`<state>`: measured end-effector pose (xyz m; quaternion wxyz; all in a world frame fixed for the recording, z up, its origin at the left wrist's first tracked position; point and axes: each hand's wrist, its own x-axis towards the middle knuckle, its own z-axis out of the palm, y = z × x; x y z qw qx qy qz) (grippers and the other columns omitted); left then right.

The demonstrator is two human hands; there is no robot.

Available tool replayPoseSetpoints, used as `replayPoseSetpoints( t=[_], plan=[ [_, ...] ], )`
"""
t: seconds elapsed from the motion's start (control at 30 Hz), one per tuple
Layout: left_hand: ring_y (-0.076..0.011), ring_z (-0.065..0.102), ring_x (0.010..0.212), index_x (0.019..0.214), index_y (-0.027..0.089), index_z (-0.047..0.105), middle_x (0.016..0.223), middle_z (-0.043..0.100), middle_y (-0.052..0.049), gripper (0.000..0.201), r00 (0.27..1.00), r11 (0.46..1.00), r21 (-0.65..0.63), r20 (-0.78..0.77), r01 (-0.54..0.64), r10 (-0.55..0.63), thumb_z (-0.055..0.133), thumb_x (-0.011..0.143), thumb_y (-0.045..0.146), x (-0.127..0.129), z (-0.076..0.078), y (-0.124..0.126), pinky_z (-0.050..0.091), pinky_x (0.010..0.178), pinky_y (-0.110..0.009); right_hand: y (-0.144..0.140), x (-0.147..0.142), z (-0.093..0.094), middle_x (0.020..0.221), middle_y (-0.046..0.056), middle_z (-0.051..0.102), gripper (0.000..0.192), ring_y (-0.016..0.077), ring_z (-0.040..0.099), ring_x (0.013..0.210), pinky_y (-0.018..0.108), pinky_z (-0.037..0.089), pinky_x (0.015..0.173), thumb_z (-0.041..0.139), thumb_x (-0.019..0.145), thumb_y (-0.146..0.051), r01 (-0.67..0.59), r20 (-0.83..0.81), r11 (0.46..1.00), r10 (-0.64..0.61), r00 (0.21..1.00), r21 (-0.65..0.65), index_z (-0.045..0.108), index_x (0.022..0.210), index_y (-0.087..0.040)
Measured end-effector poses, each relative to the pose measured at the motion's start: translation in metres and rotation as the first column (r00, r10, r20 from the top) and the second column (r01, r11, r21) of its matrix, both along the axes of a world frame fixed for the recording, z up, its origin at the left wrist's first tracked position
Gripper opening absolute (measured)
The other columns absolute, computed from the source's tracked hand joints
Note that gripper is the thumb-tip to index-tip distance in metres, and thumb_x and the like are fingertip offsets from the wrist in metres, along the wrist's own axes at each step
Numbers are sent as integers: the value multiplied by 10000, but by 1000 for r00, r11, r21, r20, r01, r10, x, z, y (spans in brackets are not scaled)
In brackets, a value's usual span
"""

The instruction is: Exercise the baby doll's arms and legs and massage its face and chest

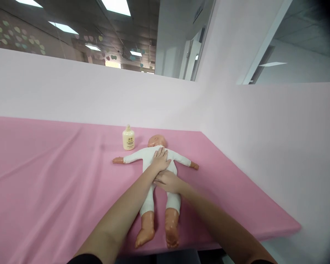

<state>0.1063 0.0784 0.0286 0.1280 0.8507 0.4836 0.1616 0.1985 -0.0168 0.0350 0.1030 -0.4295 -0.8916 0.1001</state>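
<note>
A baby doll [147, 156] in a white bodysuit lies on its back on the pink table cover [52, 176], arms spread, bare feet toward me. My left hand [160, 159] rests flat on the doll's chest, fingers spread. My right hand [167, 181] lies lower, on the doll's belly and hip, fingers pointing left and touching the white cloth. Whether it pinches the fabric is unclear. A small cream lotion bottle [128, 138] stands upright just left of the doll's head.
Pale pink partition walls [264, 139] close the table at the back and along the right side. The table's front right corner [297, 227] drops off near my right arm. Wide pink cloth spreads to the left of the doll.
</note>
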Motion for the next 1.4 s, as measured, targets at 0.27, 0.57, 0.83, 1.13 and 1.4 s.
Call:
replayPoseSetpoints(
  t=[0.27, 0.57, 0.83, 1.13, 1.4],
  plan=[
    [-268, 33, 1482, 1508, 256, 236, 1606, 103, -67, 606, 991, 1000, 11, 137, -2, 0, 314, 940, 452, -59, -27, 1, 47, 1181, -479, 12, 26, -4, 1418, 4, 515, 483, 172, 416, 1364, 323, 206, 1199, 281, 973, -370, -197, -218, 979, 180, 959, -60, 488, 1389, -234],
    [-275, 308, 1414, 1386, 246, 485, 1502, 402, -53, 533, 957, 952, 137, 56, 274, -284, 396, 861, 229, -66, -12, -30, 103, 1187, -506, 39, 30, -15, 1591, 106, 142, 652, 208, 62, 1488, 465, 99, 1217, 246, 985, -450, 121, -276, 990, -98, 956, 71, 122, 1521, -102],
    [-263, 510, 1247, 1215, 191, 647, 1329, 592, -75, 406, 914, 928, 110, 169, 355, -370, 446, 873, 278, -57, -22, -34, 375, 1086, -412, 78, -7, 1, 1520, 24, 369, 483, 177, 211, 1461, 433, 131, 1204, 205, 1010, -349, -55, -123, 996, 63, 990, 69, 503, 1371, -229],
    [-201, 462, 1315, 1212, 235, 641, 1317, 607, -44, 399, 855, 922, 88, 349, 378, -384, 379, 941, 366, -56, -31, -18, 212, 1186, -407, 94, 26, -22, 1597, 64, 116, 557, 216, 51, 1489, 446, 141, 1190, 170, 1003, -381, 231, -100, 967, -221, 970, 105, 181, 1521, -179],
    [-216, 108, 1478, 1469, 192, 343, 1583, 199, -86, 549, 940, 996, -9, 333, 87, -79, 303, 961, 396, -56, -38, -16, 111, 1203, -437, 59, 23, -35, 1590, 165, 45, 704, 300, 61, 1482, 480, 176, 1174, 206, 981, -480, 488, -69, 873, -488, 870, -27, 96, 1515, -34]
  ],
)
